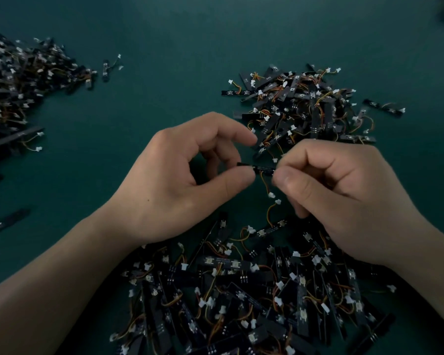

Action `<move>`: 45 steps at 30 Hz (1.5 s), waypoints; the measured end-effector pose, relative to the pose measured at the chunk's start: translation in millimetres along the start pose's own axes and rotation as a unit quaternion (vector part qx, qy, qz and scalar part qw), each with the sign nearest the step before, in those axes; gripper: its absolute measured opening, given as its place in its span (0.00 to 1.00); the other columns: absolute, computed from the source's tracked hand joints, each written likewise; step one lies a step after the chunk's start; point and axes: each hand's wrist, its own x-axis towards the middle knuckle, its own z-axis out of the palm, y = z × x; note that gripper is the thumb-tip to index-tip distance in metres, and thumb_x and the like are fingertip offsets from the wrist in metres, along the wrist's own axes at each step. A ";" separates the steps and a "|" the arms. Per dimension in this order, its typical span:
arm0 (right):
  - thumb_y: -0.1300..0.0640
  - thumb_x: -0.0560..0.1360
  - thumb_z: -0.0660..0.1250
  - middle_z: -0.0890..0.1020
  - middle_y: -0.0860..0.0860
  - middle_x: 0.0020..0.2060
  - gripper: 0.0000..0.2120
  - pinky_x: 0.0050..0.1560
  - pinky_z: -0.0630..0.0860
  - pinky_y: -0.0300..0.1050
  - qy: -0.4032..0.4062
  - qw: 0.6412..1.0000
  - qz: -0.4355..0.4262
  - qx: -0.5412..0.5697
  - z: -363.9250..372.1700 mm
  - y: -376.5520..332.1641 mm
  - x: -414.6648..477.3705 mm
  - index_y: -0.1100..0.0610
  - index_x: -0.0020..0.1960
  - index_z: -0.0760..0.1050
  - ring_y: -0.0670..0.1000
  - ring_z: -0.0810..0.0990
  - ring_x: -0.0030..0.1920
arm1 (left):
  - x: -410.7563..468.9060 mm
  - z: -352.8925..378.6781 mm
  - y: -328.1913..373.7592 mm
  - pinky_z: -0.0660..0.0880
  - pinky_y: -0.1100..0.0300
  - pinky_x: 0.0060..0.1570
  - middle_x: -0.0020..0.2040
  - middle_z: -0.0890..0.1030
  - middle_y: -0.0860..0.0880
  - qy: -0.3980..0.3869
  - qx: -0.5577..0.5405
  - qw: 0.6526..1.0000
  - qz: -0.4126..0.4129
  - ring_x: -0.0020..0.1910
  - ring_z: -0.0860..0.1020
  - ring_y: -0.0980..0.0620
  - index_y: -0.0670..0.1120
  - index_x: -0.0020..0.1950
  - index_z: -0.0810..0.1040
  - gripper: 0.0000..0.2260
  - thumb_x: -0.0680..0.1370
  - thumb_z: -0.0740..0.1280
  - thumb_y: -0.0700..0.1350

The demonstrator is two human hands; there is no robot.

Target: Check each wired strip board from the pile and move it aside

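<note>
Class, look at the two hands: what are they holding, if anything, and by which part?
One black strip board, the left hand pinching its left end, the right hand its right end; its wire hangs free.

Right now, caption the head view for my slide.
Left hand and right hand pinch one wired strip board between the near pile and far pile.

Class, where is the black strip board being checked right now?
In the head view, the small black wired strip board is held mid-frame, pinched between the left hand and right hand, between the near pile and the far-right pile.
</note>
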 end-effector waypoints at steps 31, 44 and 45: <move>0.56 0.85 0.61 0.81 0.52 0.30 0.10 0.25 0.68 0.37 0.151 0.985 -0.002 0.085 -0.6 7.0 5.1 0.51 0.57 0.81 0.47 0.72 0.22 | -2.9 3.7 -1.6 0.74 0.50 0.58 0.57 0.78 0.56 -0.145 0.187 0.964 0.123 0.57 0.76 0.51 0.56 0.65 0.84 0.21 0.76 0.74 0.63; 0.49 0.83 0.58 0.81 0.50 0.28 0.20 0.25 0.73 0.43 0.017 0.997 -0.012 0.079 1.1 -0.4 -1.4 0.55 0.35 0.76 0.52 0.78 0.25 | 1.1 0.8 -5.6 0.79 0.52 0.47 0.43 0.85 0.55 -0.109 -0.023 0.992 0.058 0.44 0.84 0.48 0.54 0.45 0.85 0.04 0.75 0.79 0.47; 0.49 0.83 0.60 0.80 0.51 0.28 0.19 0.25 0.72 0.42 0.025 0.996 -0.019 0.081 0.9 0.0 -1.4 0.55 0.37 0.76 0.51 0.77 0.25 | 1.0 0.1 -5.6 0.80 0.52 0.44 0.43 0.86 0.53 -0.098 -0.058 0.992 0.048 0.42 0.84 0.48 0.54 0.45 0.85 0.04 0.75 0.79 0.47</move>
